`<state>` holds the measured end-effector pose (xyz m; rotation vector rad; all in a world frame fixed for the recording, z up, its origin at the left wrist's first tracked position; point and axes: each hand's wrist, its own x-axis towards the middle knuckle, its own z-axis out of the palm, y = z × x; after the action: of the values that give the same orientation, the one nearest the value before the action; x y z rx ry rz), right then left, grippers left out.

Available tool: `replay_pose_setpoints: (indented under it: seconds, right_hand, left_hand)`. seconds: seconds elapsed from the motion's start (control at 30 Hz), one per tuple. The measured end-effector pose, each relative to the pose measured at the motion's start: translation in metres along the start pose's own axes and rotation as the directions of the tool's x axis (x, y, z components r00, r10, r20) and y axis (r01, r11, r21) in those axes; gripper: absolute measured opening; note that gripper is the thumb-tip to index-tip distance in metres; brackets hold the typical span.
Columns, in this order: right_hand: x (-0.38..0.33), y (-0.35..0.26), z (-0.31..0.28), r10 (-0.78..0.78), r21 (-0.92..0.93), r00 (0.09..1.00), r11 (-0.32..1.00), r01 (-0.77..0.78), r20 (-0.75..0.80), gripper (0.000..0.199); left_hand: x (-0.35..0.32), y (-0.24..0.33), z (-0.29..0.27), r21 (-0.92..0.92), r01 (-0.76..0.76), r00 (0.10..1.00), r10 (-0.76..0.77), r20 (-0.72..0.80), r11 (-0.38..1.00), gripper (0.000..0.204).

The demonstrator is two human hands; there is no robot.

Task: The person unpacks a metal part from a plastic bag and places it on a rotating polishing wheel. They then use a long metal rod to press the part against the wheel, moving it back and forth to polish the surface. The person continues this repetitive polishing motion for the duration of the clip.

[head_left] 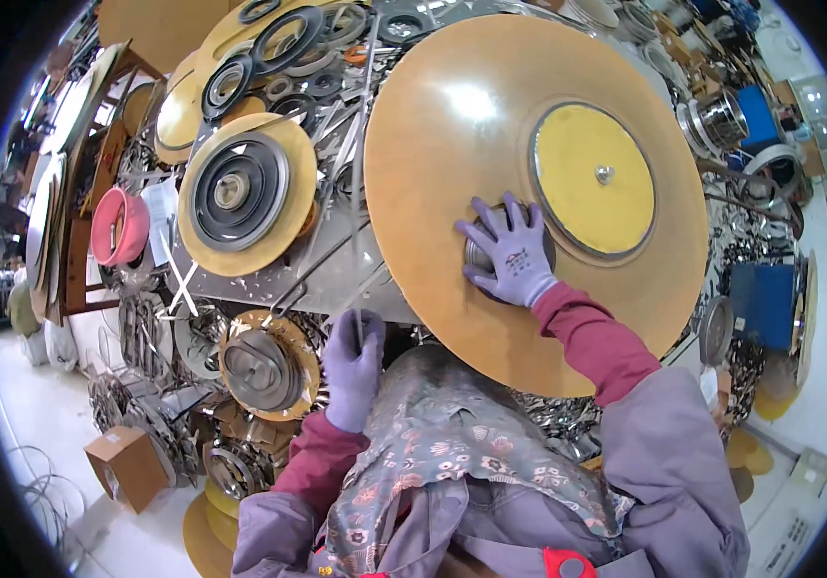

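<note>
A large tan disc [433,193] with a raised yellow round plate [582,193] and a small metal knob [604,174] spreads in front of me. My right hand [512,255], in a lilac glove, lies with fingers spread over a round dark grooved metal piece [478,256] on this disc. The palm hides most of that piece. Left of the disc, near the table edge, my gloved left hand [352,371] is closed around the lower end of a long thin metal strip [360,193]. The strip runs up past the disc's left side.
A smaller tan disc [300,164] bearing dark rings [203,207] lies on the table at left. Beside it stands a pink basin [105,226]. Metal strips and rings crowd the table. Below sit another ringed disc [309,371] and a cardboard box [126,465].
</note>
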<state>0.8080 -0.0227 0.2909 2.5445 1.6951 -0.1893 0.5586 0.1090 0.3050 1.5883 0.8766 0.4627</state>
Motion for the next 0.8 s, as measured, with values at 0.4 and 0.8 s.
replay_pose_setpoints:
  seconds: [0.4, 0.8]
  right_hand:
    - [-0.013, 0.0, -0.044, 0.049, 0.192, 0.977, 0.981, -0.008, -0.207, 0.08]
    - [0.006, 0.005, -0.016, 0.033, 0.25, 0.986, 0.968, 0.009, -0.166, 0.098]
  left_hand:
    - [-0.004, 0.013, 0.034, -0.15, 0.25, 0.968, -0.243, 0.062, 0.957, 0.012]
    - [-0.024, -0.003, 0.04, -0.259, 0.318, 0.947, -0.296, 0.121, 0.912, 0.015]
